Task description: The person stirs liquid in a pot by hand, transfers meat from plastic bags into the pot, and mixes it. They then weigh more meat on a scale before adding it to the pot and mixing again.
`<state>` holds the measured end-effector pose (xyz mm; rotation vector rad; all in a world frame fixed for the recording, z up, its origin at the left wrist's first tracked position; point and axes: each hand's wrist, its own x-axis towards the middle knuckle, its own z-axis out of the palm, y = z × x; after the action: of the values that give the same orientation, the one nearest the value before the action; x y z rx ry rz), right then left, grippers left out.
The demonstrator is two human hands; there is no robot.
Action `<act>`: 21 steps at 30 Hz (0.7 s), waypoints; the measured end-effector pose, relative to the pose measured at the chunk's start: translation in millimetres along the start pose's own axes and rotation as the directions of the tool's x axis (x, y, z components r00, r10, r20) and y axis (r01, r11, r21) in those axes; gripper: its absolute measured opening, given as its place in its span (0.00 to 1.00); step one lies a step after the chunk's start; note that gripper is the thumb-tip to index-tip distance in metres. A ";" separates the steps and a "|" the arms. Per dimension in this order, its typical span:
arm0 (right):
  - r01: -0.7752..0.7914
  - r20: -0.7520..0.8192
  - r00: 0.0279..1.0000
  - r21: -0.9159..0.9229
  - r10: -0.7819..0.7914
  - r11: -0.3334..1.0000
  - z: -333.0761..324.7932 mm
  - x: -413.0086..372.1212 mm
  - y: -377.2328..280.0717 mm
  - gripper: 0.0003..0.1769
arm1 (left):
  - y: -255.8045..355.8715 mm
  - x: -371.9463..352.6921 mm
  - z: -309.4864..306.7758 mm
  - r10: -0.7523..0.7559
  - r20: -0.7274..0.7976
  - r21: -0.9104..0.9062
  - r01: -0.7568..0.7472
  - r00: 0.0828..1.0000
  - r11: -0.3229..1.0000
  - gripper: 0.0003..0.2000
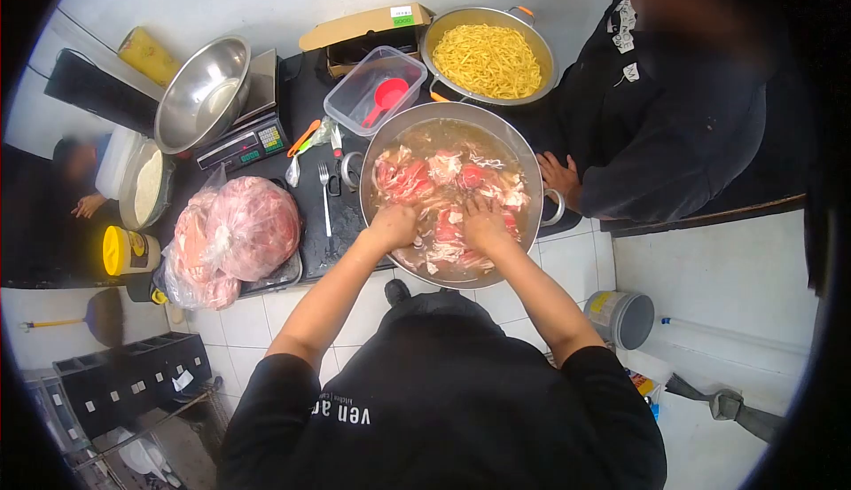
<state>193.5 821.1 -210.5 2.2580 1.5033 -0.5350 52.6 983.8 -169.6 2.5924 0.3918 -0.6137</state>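
Note:
A large metal pot (pixel 538 155) holds cloudy liquid with thin slices of raw meat (pixel 405 180) in it. My left hand (pixel 395 226) is at the pot's near left side, against the meat at the liquid's surface; its fingertips are hidden. Toward the middle of the pot, my right hand (pixel 485 224) lies over more meat slices with its fingers stretched out and apart. I cannot see whether either hand grips a slice under the surface.
Left of the pot are bagged raw meat (pixel 253 228), a fork (pixel 325 197) and a scale (pixel 251 145) with a metal bowl (pixel 206 95). Behind stand a plastic container (pixel 346 100) and a pot of yellow strips (pixel 487 60). A co-worker's hand (pixel 560 180) rests beside my pot.

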 end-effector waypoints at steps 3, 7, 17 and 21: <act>-0.003 0.043 0.999 0.115 -0.002 0.993 -26.1 -47.6 -20.5 0.32 | -12.1 11.5 11.0 -0.024 -0.206 -0.153 -0.008 0.978 0.988 0.28; 0.056 -0.037 0.998 0.302 -0.047 0.952 -16.7 -49.8 -36.6 0.32 | -28.0 48.6 28.1 0.051 -0.620 0.229 0.119 0.783 0.966 0.28; 0.026 0.267 0.957 0.297 -0.110 0.954 -33.4 -70.2 -15.6 0.29 | -3.4 15.8 33.2 0.010 0.144 0.086 -0.023 0.989 0.996 0.26; -0.073 0.266 0.963 0.096 0.045 0.993 -31.1 -69.6 -8.0 0.31 | -1.5 -4.2 20.4 0.023 -0.209 -0.011 -0.026 0.978 1.000 0.27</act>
<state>164.5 785.0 -149.5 2.1962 1.2992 -0.8771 41.2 974.6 -184.5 2.6530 0.4285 -0.3285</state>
